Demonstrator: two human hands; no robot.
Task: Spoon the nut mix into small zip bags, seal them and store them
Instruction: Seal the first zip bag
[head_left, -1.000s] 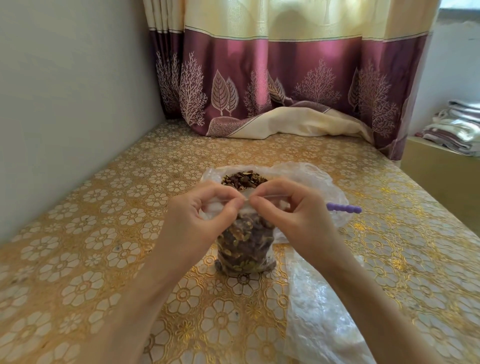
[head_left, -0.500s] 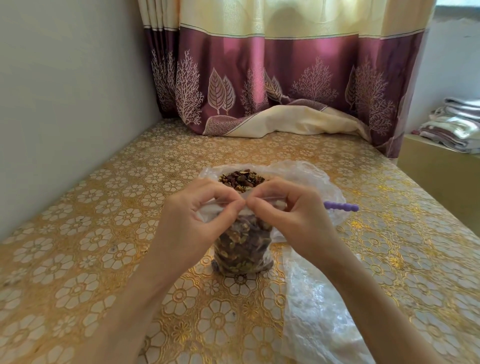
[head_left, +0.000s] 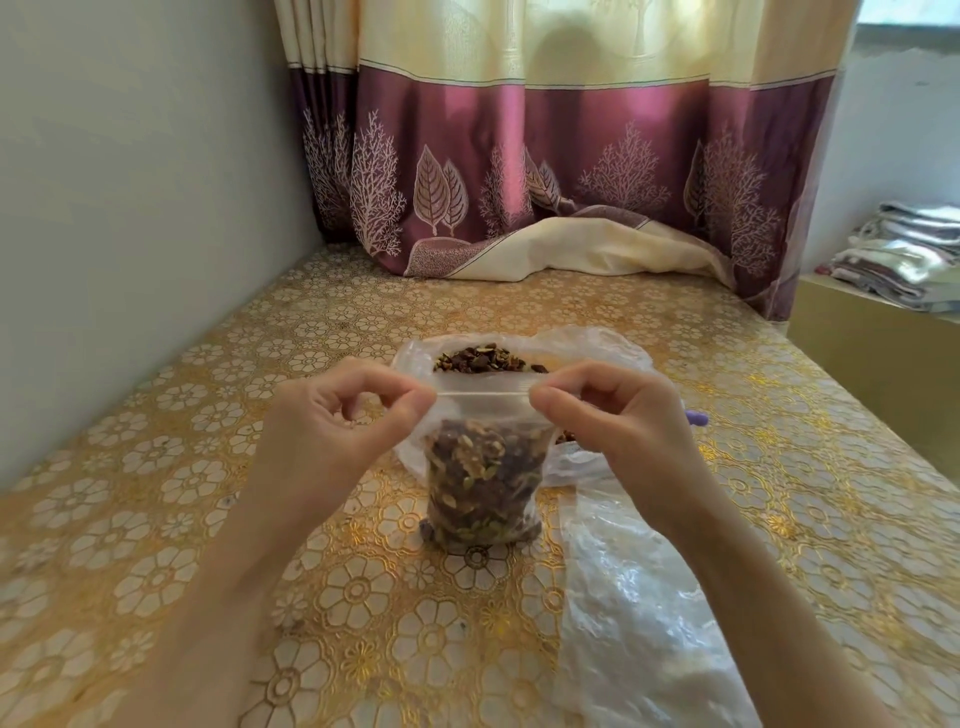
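A small clear zip bag (head_left: 483, 483) full of nut mix stands upright on the gold floral tablecloth (head_left: 156, 467). My left hand (head_left: 337, 431) pinches the left end of its zip strip. My right hand (head_left: 613, 421) pinches the right end, and the strip runs taut between them. Behind the small bag lies a large clear plastic bag (head_left: 587, 345) holding the loose nut mix (head_left: 483, 359). The purple tip of a spoon handle (head_left: 697, 417) shows just past my right hand; the spoon's bowl is hidden.
A crumpled clear plastic bag (head_left: 639, 613) lies flat at the front right under my right forearm. A maroon and cream curtain (head_left: 545, 182) drapes onto the table's far end. A grey wall runs along the left. Folded cloths (head_left: 904, 260) rest on a low cabinet at right.
My two hands were pinching together at the middle of the zip strip; they have slid apart to its two ends, pulling the top of the small bag straight.
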